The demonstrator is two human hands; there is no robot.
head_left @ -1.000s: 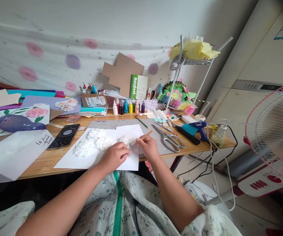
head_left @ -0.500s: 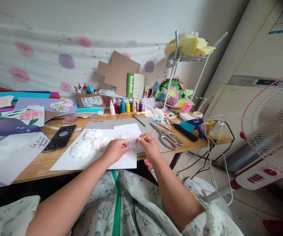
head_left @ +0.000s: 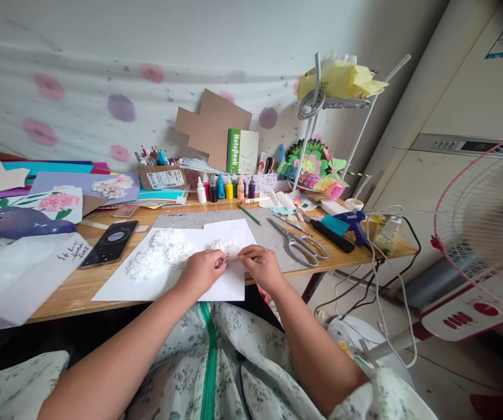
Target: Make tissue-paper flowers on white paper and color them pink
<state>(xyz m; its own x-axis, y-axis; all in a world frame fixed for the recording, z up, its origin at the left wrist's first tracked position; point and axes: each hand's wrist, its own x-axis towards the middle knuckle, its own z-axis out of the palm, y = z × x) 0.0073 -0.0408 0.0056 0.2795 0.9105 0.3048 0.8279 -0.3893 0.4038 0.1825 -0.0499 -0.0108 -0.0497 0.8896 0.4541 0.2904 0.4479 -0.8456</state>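
My right hand [head_left: 263, 268] is closed in a pinch on a thin wooden stick [head_left: 233, 259], whose tip points left at my other hand. My left hand [head_left: 199, 274] is also pinched, its fingertips close to the tip; what lies between them is too small to make out. Both hands are over sheets of white paper [head_left: 118, 289]. Left of them a large heap of white crumpled bits [head_left: 164, 251] is spread on the paper. A smaller white cluster [head_left: 222, 244] lies just beyond my fingers.
To the right are scissors [head_left: 300, 248], a black-handled tool [head_left: 332, 235] and a blue glue gun [head_left: 355, 224] with cables. A phone [head_left: 110, 245] lies left of the paper. Paint bottles [head_left: 229, 188] line the back, near a green pencil [head_left: 249, 214]. A fan [head_left: 487, 227] stands at right.
The right hand has tipped so that the stick lies flatter and less of its rear end shows. My left hand has shifted slightly left and down. The view has moved slightly.
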